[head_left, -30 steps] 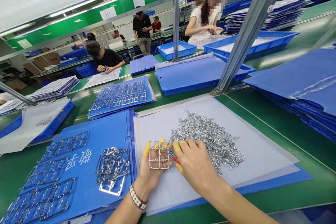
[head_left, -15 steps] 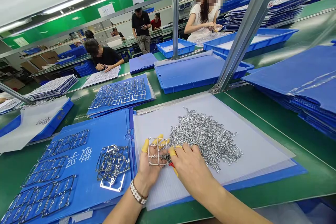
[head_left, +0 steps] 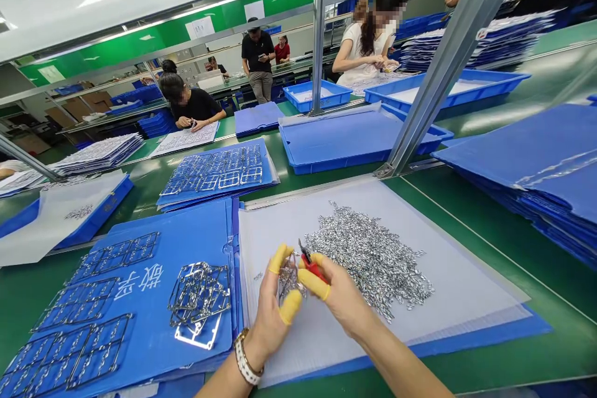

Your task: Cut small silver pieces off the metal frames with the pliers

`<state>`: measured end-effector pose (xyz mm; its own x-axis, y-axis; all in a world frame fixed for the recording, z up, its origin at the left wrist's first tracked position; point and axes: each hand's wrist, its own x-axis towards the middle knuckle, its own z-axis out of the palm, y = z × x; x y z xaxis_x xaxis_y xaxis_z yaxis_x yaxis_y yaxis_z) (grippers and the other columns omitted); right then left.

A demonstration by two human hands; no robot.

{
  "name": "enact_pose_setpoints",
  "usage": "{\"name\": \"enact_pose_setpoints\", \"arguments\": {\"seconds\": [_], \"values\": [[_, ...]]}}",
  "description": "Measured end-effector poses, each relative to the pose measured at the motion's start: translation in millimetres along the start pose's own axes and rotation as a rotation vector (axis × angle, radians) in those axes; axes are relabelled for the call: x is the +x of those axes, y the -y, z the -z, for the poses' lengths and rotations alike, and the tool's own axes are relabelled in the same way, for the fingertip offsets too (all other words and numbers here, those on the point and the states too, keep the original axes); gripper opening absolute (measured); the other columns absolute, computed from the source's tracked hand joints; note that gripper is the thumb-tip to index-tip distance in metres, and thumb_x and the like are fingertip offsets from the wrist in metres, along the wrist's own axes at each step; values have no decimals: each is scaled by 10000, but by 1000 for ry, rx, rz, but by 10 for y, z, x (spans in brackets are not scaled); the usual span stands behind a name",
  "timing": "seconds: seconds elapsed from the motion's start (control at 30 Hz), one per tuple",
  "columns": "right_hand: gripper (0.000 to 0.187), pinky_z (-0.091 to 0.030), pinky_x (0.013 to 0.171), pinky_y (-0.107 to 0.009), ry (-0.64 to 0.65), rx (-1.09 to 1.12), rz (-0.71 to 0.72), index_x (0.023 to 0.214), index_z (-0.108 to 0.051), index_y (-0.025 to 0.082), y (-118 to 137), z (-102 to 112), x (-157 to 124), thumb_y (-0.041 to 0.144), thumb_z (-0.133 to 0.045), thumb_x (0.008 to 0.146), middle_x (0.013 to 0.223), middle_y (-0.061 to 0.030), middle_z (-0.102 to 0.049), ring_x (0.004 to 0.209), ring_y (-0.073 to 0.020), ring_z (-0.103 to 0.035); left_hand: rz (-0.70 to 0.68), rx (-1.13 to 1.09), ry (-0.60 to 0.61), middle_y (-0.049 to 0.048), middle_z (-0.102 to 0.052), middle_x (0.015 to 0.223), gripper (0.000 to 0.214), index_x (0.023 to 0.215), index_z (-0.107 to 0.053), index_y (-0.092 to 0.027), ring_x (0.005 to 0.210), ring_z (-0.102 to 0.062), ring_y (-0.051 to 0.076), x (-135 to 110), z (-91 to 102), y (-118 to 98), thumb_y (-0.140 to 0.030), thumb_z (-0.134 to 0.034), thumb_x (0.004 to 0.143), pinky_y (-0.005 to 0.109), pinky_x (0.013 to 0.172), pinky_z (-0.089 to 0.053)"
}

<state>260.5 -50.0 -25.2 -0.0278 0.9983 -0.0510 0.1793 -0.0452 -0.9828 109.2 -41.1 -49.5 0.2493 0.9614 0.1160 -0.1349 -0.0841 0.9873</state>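
My left hand (head_left: 270, 311), with yellow finger cots on finger and thumb, holds a small silvery sprue frame (head_left: 288, 278) turned nearly edge-on. My right hand (head_left: 342, 298), in yellow finger cots as well, is closed round red-handled nippers (head_left: 313, 266), their dark jaws pointing up and away from the frame. Its fingertips are close to the frame; whether they touch it I cannot tell. Both hands are above a whitish sheet (head_left: 448, 261). Beyond my right hand a heap of small shiny pieces (head_left: 373, 255) is spread on that sheet.
Left of the sheet, a blue board (head_left: 153, 224) carries a pile of tangled frames (head_left: 200, 298) and rows of frames (head_left: 97, 348). Behind are another frame-covered board (head_left: 214, 168) and a blue tray (head_left: 345, 143). A metal post (head_left: 433, 68) rises at right. Several people work beyond.
The frame has tilted from facing me to nearly edge-on as my left fingers curled round it. The nippers' jaws have left the frame and now point upward.
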Motion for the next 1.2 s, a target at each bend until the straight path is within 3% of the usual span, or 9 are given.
{"name": "enact_pose_setpoints", "arguments": {"seconds": [0.07,0.17,0.27,0.4,0.5,0.63,0.8,0.97,1.2], "values": [[240,-462,653,-273,-24,189,-34,881,-534,190,-43,-61,70,410,-555,786,831,-16,-633,738,-154,-587,-164,252,47,107,-383,1458,718,1406,-393,-249,1353,-297,305,-27,17,21,-318,-691,756,445,1139,-167],[225,-478,694,-287,-104,157,8,919,-544,191,-71,-78,118,350,-586,765,842,-22,-628,749,-157,-585,-237,387,1,80,-192,1549,816,1454,-277,-287,1419,-130,302,-6,38,33,-352,-690,754,478,1154,-84],[219,-484,689,-307,-198,-158,247,1023,-548,211,-67,-100,80,247,-534,808,855,-31,-632,732,-163,-581,-34,16,-75,46,-135,1568,748,1468,-202,-334,1417,-151,284,62,19,22,-462,-571,830,472,1138,-164],[348,-473,749,-366,-234,-580,724,1041,-556,200,-103,-327,-34,32,-428,765,885,-62,-623,818,-198,-567,308,-695,-54,122,-406,1444,696,1426,-347,-259,1290,-400,328,162,-11,-13,-610,-445,833,496,1058,-309],[430,-465,719,-375,-215,-721,831,1043,-554,164,-161,-524,-103,-26,-416,683,854,-71,-613,795,-210,-548,396,-948,-22,129,-485,1376,685,1390,-407,-262,1219,-476,340,214,18,-34,-629,-449,814,527,1026,-329],[472,-440,809,-402,-172,-750,819,1077,-560,158,-175,-563,-161,-15,-444,653,919,-85,-619,889,-231,-546,438,-1054,-9,124,-531,1327,589,1376,-421,-291,1175,-519,332,249,59,-18,-505,-503,834,531,993,-355],[355,-419,811,-380,-169,-819,716,1126,-551,161,-51,-342,-170,144,-556,771,941,-84,-625,889,-229,-549,410,-1028,-95,126,-607,1223,480,1307,-519,-213,1074,-590,290,253,60,34,-311,-539,838,456,980,-392],[326,-404,703,-368,-158,-1139,484,1046,-607,182,43,-249,-62,310,-678,754,867,-74,-651,800,-242,-570,379,-941,-157,131,-659,1129,411,1227,-595,-168,983,-634,270,250,60,60,-288,-556,836,454,976,-408],[355,-399,724,-383,-87,-1224,377,1068,-623,174,87,-285,-4,350,-682,765,883,-69,-668,828,-248,-584,372,-871,-174,115,-675,1117,385,1203,-619,-167,1038,-623,268,244,58,72,-249,-570,830,436,1011,-392]]}}
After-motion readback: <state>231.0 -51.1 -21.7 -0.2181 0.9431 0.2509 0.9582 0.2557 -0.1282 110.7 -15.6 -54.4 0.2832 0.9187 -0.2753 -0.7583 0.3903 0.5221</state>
